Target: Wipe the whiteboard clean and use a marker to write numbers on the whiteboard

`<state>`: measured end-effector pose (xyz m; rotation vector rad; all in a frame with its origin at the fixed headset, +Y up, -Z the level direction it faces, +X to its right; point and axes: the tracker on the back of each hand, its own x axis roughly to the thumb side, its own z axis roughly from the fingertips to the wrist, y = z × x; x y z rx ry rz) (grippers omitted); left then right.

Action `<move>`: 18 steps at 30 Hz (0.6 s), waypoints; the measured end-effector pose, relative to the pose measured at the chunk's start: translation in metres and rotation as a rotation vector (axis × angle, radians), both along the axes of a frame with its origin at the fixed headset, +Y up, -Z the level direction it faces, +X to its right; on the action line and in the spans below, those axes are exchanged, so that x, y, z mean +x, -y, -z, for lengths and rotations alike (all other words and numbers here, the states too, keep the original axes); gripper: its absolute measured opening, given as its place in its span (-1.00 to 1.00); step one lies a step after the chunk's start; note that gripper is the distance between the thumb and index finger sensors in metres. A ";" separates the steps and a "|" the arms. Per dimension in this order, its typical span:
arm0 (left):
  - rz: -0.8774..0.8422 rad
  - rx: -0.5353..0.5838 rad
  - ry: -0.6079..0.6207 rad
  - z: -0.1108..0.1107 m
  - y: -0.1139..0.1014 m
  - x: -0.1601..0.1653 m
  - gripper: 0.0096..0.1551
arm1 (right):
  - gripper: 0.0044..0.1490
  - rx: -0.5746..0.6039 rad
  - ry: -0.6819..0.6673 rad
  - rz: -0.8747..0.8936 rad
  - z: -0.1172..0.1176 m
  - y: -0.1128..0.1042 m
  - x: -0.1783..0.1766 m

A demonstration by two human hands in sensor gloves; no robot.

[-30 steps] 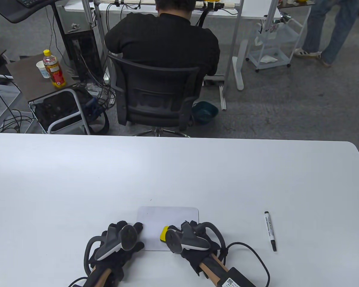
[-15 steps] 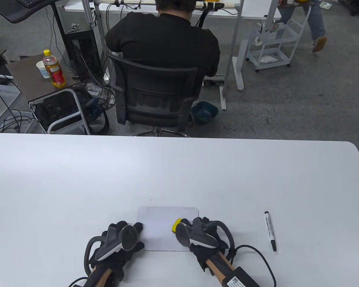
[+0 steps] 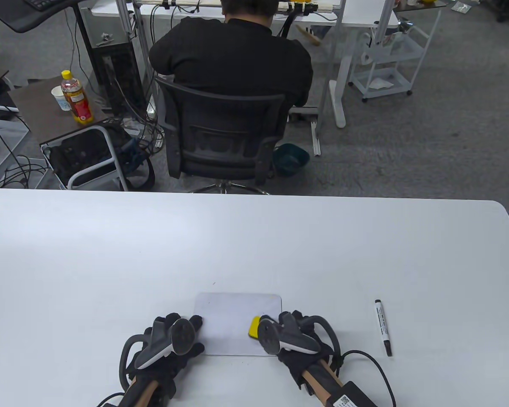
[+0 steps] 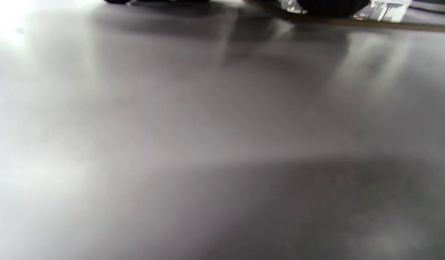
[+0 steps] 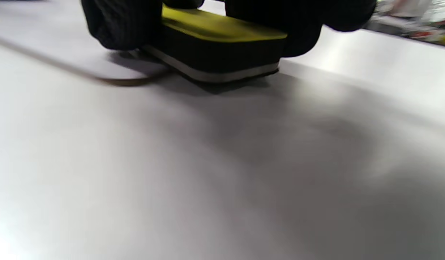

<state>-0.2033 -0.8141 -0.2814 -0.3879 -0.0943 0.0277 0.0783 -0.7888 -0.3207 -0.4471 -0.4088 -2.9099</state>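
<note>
Whiteboard: the small white rounded-corner whiteboard (image 3: 233,316) lay flat on the white table (image 3: 254,246), near the front edge, between the two hands; its surface looked blank from above.
Eraser: the yellow-topped block eraser with a dark body and pale felt base (image 5: 222,50) sat flat at the board's right side; whether its felt touched the board or the table there, the blurred wrist view did not settle.
Right hand: the right hand (image 3: 299,339) was clamped over the eraser, gloved fingers (image 5: 121,25) curled down both sides of it.
Left hand: the left hand (image 3: 169,339) lay on the board's left edge, fingertips over the rim; whether those fingers were straight or bent, the tracker hid, and the left wrist view showed only blurred tabletop.
Marker: the black-and-white capped marker pen (image 3: 383,327) lay on the table well apart to the right, untouched.
How the eraser should handle: light and stiff on top with a soft pad below, I'd judge; the side grip looked right, keeping the felt flat.
How the board should handle: thin, light and slick, likely to skate on this smooth table, so pinning an edge made sense.
How the marker should handle: light, smooth and inclined to roll; best pinched mid-barrel, and the cap wants a second hand.
</note>
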 end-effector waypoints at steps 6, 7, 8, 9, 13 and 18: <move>0.003 0.005 0.000 0.000 0.000 0.000 -0.21 | -0.18 0.041 0.157 0.066 0.010 0.005 0.000; 0.002 0.004 -0.001 0.000 0.000 0.000 -0.21 | -0.19 0.044 0.088 0.058 0.002 0.005 -0.008; 0.002 0.004 0.000 0.000 0.000 0.000 -0.21 | -0.19 0.029 0.021 0.074 -0.006 0.005 -0.015; 0.005 0.005 0.000 0.000 0.000 0.000 -0.21 | -0.19 -0.003 -0.054 0.104 -0.017 0.004 -0.024; 0.007 0.007 0.000 0.000 0.000 0.000 -0.21 | -0.18 -0.036 -0.256 0.102 -0.047 0.003 -0.041; 0.009 -0.003 0.005 0.000 0.000 0.000 -0.21 | -0.18 -0.025 -0.071 0.110 -0.025 0.002 -0.008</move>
